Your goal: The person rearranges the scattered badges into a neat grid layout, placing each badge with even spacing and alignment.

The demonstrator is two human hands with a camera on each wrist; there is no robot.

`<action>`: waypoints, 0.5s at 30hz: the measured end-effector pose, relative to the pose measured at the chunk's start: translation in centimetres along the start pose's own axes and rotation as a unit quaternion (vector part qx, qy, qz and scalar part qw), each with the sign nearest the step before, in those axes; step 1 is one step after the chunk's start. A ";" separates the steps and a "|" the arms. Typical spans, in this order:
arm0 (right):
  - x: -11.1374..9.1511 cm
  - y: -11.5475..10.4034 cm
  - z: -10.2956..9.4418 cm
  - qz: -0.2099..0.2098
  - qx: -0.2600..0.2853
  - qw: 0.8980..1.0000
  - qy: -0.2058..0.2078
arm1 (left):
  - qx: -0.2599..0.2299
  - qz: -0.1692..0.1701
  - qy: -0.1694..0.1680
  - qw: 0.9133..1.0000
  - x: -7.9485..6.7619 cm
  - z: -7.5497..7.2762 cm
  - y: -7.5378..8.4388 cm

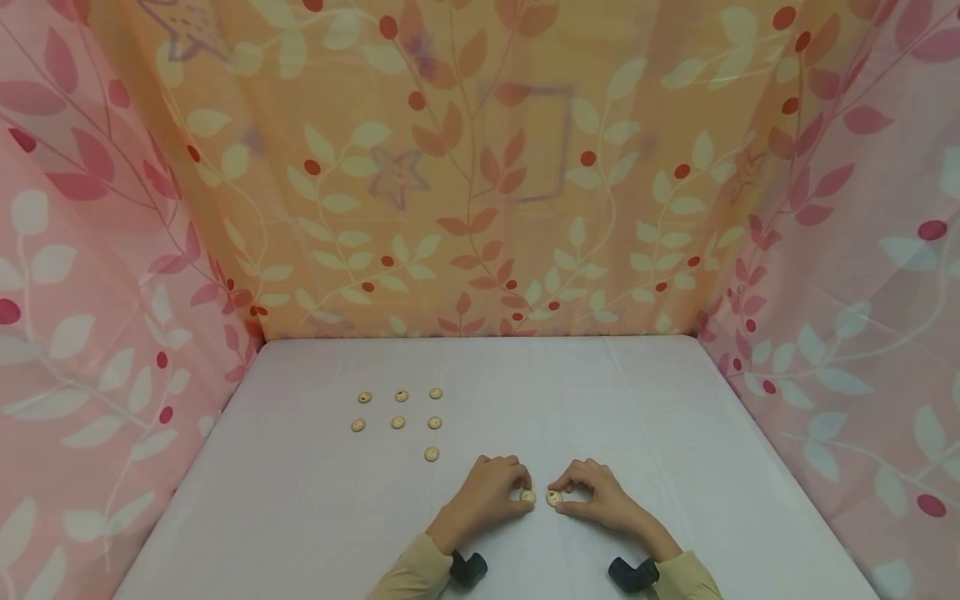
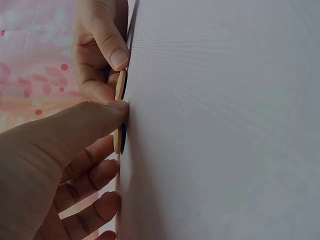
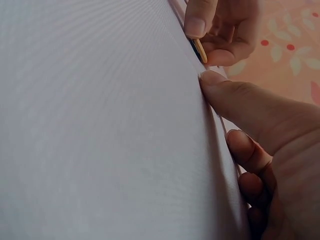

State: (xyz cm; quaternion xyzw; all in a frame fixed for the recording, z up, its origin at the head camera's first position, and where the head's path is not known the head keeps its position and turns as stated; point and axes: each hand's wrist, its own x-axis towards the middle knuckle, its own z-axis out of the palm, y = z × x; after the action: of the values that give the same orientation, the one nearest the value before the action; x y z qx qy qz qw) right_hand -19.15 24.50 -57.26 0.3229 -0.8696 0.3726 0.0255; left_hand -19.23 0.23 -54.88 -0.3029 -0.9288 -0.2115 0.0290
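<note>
Low over the white table's front part, my left hand [image 1: 491, 490] pinches a small round wooden disc [image 1: 528, 497] between thumb and fingers. Facing it a short gap away, my right hand [image 1: 600, 497] pinches a second wooden disc [image 1: 554, 498] with a mark on its face. In the left wrist view both discs stand nearly edge-on at the tabletop, the left hand's disc [image 2: 118, 142] nearer and the right hand's disc [image 2: 120, 86] beyond it; each shows a dark underside. The right wrist view shows the left hand's disc [image 3: 201, 51], while the right hand's own is hidden behind its thumb.
Left of the hands, several similar discs lie in loose rows, among them a back one [image 1: 401, 396] and a single front one [image 1: 431, 454]. Patterned curtains [image 1: 465, 167] enclose the white table [image 1: 637, 400] at the back and both sides. Dark wrist devices [image 1: 468, 570] sit at both cuffs.
</note>
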 end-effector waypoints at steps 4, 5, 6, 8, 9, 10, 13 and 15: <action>0.0 -0.1 0.0 -0.004 -0.002 1.000 0.004 | -0.004 -0.005 -0.002 1.000 0.0 -0.1 0.0; 0.0 -0.1 0.0 -0.005 -0.002 1.000 0.004 | -0.005 -0.005 -0.002 1.000 0.0 -0.2 -0.1; 0.0 -0.1 -0.1 -0.006 -0.003 1.000 0.004 | -0.007 -0.005 -0.002 1.000 0.0 -0.2 -0.1; 0.0 -0.2 -0.1 -0.007 -0.004 1.000 0.004 | -0.011 -0.006 0.000 1.000 -0.1 -0.3 -0.1; 0.0 -0.2 -0.1 -0.008 -0.003 1.000 0.005 | -0.012 -0.007 0.000 1.000 -0.2 -0.3 -0.1; 0.0 -0.2 0.0 -0.008 -0.003 1.000 0.006 | -0.014 -0.008 0.001 1.000 -0.2 -0.4 -0.1; -0.1 -0.1 0.0 -0.010 -0.009 1.000 0.008 | -0.016 -0.016 0.000 1.000 -0.4 -0.5 -0.3; -0.1 0.1 0.1 -0.011 -0.014 1.000 0.011 | -0.016 -0.023 0.001 1.000 -0.5 -0.6 -0.5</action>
State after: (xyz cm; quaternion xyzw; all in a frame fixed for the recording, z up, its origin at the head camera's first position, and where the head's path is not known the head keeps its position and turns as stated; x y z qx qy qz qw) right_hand -19.06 24.56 -57.37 0.3278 -0.8708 0.3637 0.0436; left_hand -19.22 -0.67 -54.61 -0.2819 -0.9319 -0.2273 0.0200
